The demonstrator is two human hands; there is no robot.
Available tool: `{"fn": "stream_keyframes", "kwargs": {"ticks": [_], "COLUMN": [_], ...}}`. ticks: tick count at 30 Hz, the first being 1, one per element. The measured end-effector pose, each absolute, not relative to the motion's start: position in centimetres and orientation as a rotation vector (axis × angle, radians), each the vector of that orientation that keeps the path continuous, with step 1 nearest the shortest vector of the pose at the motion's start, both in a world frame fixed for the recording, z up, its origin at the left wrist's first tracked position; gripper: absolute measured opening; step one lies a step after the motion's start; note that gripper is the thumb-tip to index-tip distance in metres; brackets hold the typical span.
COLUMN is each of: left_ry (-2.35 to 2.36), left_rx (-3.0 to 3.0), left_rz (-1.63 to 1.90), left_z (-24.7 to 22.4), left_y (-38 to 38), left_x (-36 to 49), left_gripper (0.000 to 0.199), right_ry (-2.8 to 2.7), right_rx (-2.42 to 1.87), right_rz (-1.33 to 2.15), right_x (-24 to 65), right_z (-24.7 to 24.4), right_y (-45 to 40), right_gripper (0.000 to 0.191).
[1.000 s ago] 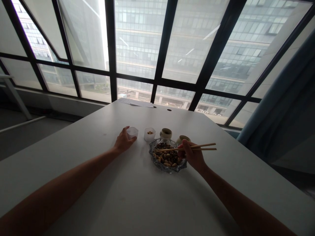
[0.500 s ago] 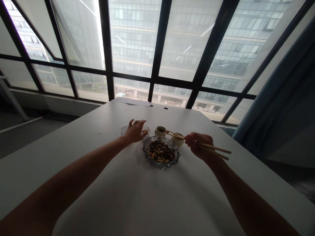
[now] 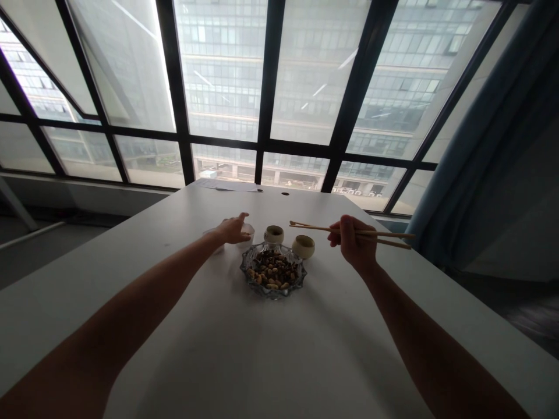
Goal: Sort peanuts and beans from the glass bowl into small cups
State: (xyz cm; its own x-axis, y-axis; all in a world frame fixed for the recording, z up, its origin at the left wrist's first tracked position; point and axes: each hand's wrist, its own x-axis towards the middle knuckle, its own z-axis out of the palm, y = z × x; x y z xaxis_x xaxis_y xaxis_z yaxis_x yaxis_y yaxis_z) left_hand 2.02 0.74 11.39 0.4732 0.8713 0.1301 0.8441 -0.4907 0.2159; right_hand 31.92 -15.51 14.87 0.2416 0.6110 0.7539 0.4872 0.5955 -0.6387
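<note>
My right hand point(image 3: 356, 240) is closed round a pair of wooden chopsticks point(image 3: 321, 227), held nearly level with their tips above the table near two small cups. One cup point(image 3: 274, 234) stands behind the glass bowl, the other point(image 3: 303, 247) at its right rear. The scalloped glass bowl point(image 3: 274, 294) holds nuts and dark pieces. My left hand point(image 3: 233, 228) reaches over a clear container point(image 3: 248, 228) at the bowl's left rear, its thumb and a finger apart. Nothing shows between those fingers; the hand partly hides the container. Whether the chopstick tips pinch anything is too small to tell.
The white table point(image 3: 244, 361) runs toward large windows. Papers point(image 3: 227, 185) lie at its far edge beside two dark round holes. A blue curtain point(image 3: 463, 139) hangs at the right.
The view has shifted slightly right. My right hand has lifted the chopstick tips away from the cups and turned them more level. My left hand has turned and its fingers have drawn closer together.
</note>
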Motion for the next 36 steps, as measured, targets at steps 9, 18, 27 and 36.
{"fn": "stream_keyframes", "kwargs": {"ticks": [9,18,27,36], "left_ry": [1.403,1.173,0.994,1.098], "left_rx": [2.604,2.737,3.044,2.863], "left_rz": [0.426,-0.042,0.404,0.305], "left_z": [11.8,11.7,10.2,10.4], "left_y": [0.6,-2.1,-3.3,-2.8], "left_x": [10.6,19.9,19.6,19.1], "left_gripper": [0.079,0.082,0.079,0.079], "right_ry": [-1.277,-1.59,-1.573,-1.618], "right_rx": [-1.166,-1.198,-1.218,-1.355], "right_rz": [0.043,0.042,0.127,0.212], "right_x": [34.9,36.3,36.8,36.1], "right_z": [13.6,14.4,15.5,14.9], "right_y": [-14.1,-15.2,-15.8,-14.9], "right_gripper": [0.057,0.058,0.063,0.063]}}
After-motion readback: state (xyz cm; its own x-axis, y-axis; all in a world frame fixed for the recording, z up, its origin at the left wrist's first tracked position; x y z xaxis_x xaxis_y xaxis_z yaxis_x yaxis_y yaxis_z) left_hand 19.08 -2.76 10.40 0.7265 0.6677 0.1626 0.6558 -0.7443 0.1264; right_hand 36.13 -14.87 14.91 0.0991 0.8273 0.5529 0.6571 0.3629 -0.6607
